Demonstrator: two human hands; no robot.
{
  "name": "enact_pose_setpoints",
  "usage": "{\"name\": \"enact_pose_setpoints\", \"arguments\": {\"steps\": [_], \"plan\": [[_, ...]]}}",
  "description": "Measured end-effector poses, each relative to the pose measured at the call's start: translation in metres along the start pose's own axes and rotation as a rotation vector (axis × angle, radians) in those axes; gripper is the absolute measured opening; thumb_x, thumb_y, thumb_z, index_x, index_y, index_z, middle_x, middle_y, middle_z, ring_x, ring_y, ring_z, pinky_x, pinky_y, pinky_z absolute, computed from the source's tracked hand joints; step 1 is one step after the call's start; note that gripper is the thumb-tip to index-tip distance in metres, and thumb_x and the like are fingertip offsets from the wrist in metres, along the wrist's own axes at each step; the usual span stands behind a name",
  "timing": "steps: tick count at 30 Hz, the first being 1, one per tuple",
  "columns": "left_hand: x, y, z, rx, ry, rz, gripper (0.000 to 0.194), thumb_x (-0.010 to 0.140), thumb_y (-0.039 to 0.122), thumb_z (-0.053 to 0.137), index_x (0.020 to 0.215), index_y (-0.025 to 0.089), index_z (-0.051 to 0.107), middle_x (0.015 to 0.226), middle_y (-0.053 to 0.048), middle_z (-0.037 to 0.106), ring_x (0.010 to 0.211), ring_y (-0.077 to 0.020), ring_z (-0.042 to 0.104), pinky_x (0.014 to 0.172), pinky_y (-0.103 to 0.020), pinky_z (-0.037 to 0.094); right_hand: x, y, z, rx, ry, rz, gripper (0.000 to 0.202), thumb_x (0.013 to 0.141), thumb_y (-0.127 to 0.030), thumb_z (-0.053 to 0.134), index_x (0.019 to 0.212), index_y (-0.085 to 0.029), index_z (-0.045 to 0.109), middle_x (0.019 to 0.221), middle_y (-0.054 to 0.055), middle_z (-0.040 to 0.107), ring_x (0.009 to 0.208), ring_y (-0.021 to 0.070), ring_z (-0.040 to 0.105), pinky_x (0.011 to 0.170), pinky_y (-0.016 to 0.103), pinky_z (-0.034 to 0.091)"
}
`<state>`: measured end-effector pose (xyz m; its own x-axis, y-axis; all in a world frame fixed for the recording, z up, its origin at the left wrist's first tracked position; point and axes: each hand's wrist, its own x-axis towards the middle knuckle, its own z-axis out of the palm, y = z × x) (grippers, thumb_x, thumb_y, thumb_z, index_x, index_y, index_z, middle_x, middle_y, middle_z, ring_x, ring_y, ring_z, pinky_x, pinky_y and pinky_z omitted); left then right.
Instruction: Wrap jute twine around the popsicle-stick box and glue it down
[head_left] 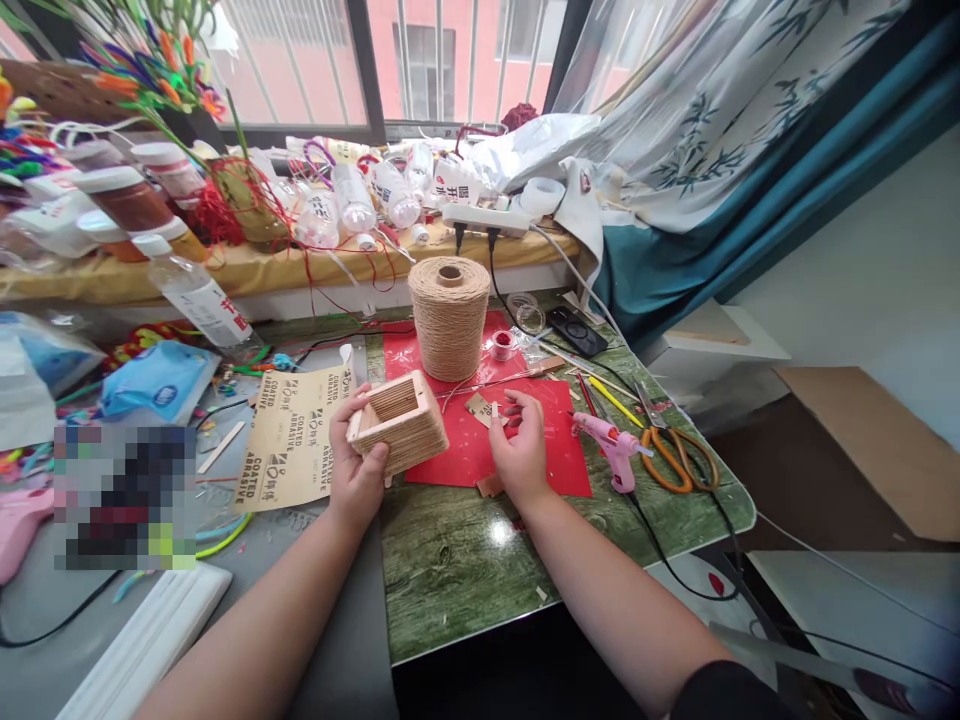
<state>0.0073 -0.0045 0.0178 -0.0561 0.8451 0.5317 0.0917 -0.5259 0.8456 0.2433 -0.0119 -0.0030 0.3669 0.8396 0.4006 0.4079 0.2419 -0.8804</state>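
My left hand (pixel 354 485) grips a small open-topped wooden box (pixel 409 445) with twine wound around its sides, tilted above the table. My right hand (pixel 521 445) hovers over a red sheet (pixel 555 430), its fingers loosely curled and apart from the thumb, with nothing visible in them. Just beyond the thumb is a small printed piece of sandpaper (pixel 480 408); whether the thumb touches it I cannot tell. A large spool of twine (pixel 450 325) stands upright behind both hands. Left of the box lies a sandpaper sheet (pixel 289 440).
A pink glue gun (pixel 616 450), orange-handled scissors (pixel 667 470) and a yellow pen (pixel 615 400) lie at the right. A black phone (pixel 577 332) is farther back. Plastic bottles (pixel 352 200) and a power strip (pixel 487 218) crowd the window ledge. A cable trails off the table's right edge.
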Motion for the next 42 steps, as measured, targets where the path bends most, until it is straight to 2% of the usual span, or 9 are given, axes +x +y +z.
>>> {"name": "enact_pose_setpoints", "arguments": {"steps": [4,11,13,17,20,27,32,34,42], "plan": [[0.000,0.005,-0.002,0.027,-0.063,0.046,0.058,0.091,0.053,0.068,0.141,0.032,0.047,0.158,-0.011,0.042,0.152,-0.0382,0.034,0.126,-0.065,0.023,-0.006,-0.006,-0.001,0.038,-0.058,-0.085,0.029,0.092,-0.022,0.059,0.121,-0.021,0.059,0.115,0.009,0.060,0.103,0.0233,0.061,0.093,0.041,0.053],[-0.007,0.012,-0.001,0.060,-0.424,0.164,0.057,0.087,0.052,0.071,0.135,0.032,0.047,0.157,-0.014,0.039,0.149,-0.0401,0.036,0.118,-0.068,0.032,0.003,-0.010,-0.001,0.107,-0.027,-0.047,0.025,0.098,-0.024,0.054,0.122,-0.021,0.057,0.111,0.009,0.064,0.098,0.0214,0.064,0.087,0.037,0.056],[-0.010,0.012,0.000,0.022,-0.376,0.158,0.055,0.089,0.057,0.068,0.133,0.032,0.047,0.156,-0.014,0.040,0.150,-0.0398,0.035,0.118,-0.068,0.032,0.023,-0.013,0.001,0.028,-0.146,-0.069,0.025,0.099,-0.022,0.053,0.124,-0.020,0.060,0.111,0.009,0.065,0.095,0.0207,0.065,0.085,0.035,0.056],[-0.008,0.006,0.001,-0.038,-0.176,0.087,0.053,0.092,0.057,0.064,0.134,0.030,0.047,0.155,-0.013,0.044,0.152,-0.0382,0.034,0.123,-0.065,0.025,0.070,-0.019,0.019,-0.448,-0.679,-0.379,0.028,0.097,-0.012,0.057,0.120,-0.020,0.072,0.113,0.011,0.067,0.099,0.0234,0.062,0.090,0.037,0.051],[-0.004,0.000,0.000,-0.085,-0.081,-0.020,0.053,0.093,0.055,0.064,0.136,0.028,0.046,0.154,-0.014,0.047,0.150,-0.0363,0.039,0.124,-0.061,0.026,0.086,-0.018,0.038,-0.657,-0.792,-0.511,0.020,0.096,-0.015,0.063,0.111,-0.020,0.077,0.113,0.015,0.068,0.106,0.0293,0.058,0.093,0.043,0.045],[-0.005,-0.014,-0.001,-0.204,-0.071,-0.154,0.052,0.090,0.059,0.067,0.128,0.028,0.050,0.150,-0.012,0.050,0.146,-0.0354,0.044,0.120,-0.056,0.035,0.078,-0.015,0.035,-0.555,-0.678,-0.516,0.016,0.101,-0.018,0.058,0.104,-0.017,0.073,0.113,0.014,0.072,0.109,0.0285,0.061,0.099,0.044,0.046],[-0.005,-0.010,0.000,-0.008,-0.121,-0.153,0.046,0.089,0.054,0.070,0.120,0.028,0.048,0.147,-0.013,0.049,0.145,-0.0356,0.046,0.117,-0.057,0.038,0.044,-0.023,0.006,0.103,-0.135,-0.251,0.018,0.109,-0.028,0.045,0.117,-0.023,0.061,0.116,0.009,0.071,0.112,0.0239,0.067,0.101,0.042,0.052],[-0.003,-0.004,0.003,0.166,-0.163,-0.105,0.044,0.085,0.043,0.077,0.116,0.027,0.050,0.146,-0.012,0.047,0.147,-0.0355,0.042,0.120,-0.058,0.034,0.031,-0.024,-0.004,0.252,-0.031,-0.198,0.014,0.108,-0.032,0.050,0.115,-0.026,0.061,0.106,0.006,0.072,0.100,0.0226,0.070,0.094,0.040,0.055],[-0.004,0.003,0.015,0.583,-0.349,-0.026,0.056,0.074,0.029,0.087,0.118,0.025,0.054,0.142,-0.014,0.040,0.145,-0.0363,0.039,0.120,-0.059,0.037,0.031,-0.019,-0.016,0.031,-0.303,-0.523,0.018,0.102,-0.018,0.056,0.114,-0.027,0.066,0.099,0.007,0.071,0.093,0.0252,0.065,0.084,0.044,0.054]]}}
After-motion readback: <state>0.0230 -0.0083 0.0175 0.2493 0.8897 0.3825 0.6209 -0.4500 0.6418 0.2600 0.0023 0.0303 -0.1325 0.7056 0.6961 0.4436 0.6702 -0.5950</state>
